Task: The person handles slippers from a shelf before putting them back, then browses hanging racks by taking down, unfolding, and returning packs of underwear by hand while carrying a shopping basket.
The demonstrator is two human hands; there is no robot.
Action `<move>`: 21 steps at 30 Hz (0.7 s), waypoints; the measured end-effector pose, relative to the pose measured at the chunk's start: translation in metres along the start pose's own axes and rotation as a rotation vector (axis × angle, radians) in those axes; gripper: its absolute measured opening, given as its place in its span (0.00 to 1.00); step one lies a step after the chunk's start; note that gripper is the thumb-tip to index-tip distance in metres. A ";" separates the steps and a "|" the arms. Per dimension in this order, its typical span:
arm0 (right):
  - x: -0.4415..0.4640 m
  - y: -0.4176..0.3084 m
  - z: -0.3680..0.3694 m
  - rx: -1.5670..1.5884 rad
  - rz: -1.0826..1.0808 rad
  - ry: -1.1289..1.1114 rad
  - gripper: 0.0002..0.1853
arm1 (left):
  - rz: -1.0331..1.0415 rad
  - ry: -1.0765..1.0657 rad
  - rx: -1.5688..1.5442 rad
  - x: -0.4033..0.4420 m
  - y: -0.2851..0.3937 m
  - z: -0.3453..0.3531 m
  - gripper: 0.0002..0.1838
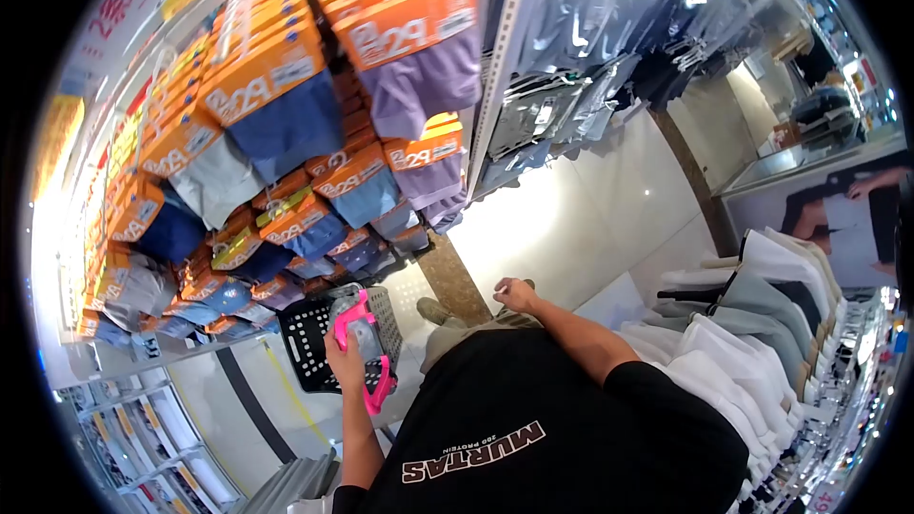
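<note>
My left hand [345,359] is wrapped round the pink handle of a black shopping basket [386,319]. The basket has holes in its walls, and something grey in clear wrapping [345,303] shows inside it. In front of my body, my right hand [517,296] is closed, its fingers curled together. A small whitish bit shows at the fingertips, too small to name. Rows of packaged underwear [286,124] with orange "29" header cards hang to the left, beyond the basket.
White and grey shirts [752,324] hang on a rack close on the right. Folded or hanging grey and blue garments [571,67] fill a rack ahead. Pale floor tiles [571,209] run between the racks. Shelves [157,438] stand at the lower left.
</note>
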State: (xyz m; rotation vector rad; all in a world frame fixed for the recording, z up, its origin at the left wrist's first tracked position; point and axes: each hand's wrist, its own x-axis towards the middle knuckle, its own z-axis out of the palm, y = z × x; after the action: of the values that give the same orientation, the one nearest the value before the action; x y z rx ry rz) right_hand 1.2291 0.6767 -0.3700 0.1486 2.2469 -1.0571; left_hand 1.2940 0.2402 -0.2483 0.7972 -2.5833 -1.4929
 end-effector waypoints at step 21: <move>-0.070 0.284 -0.106 0.176 0.231 0.359 0.15 | -0.123 -0.054 -0.004 -0.072 0.112 0.166 0.15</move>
State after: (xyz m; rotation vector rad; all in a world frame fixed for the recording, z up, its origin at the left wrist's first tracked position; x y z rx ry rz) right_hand 1.3317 0.9558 -0.4638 0.7058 2.3695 -1.1718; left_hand 1.2625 0.4497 -0.2293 0.9442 -2.6124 -1.5718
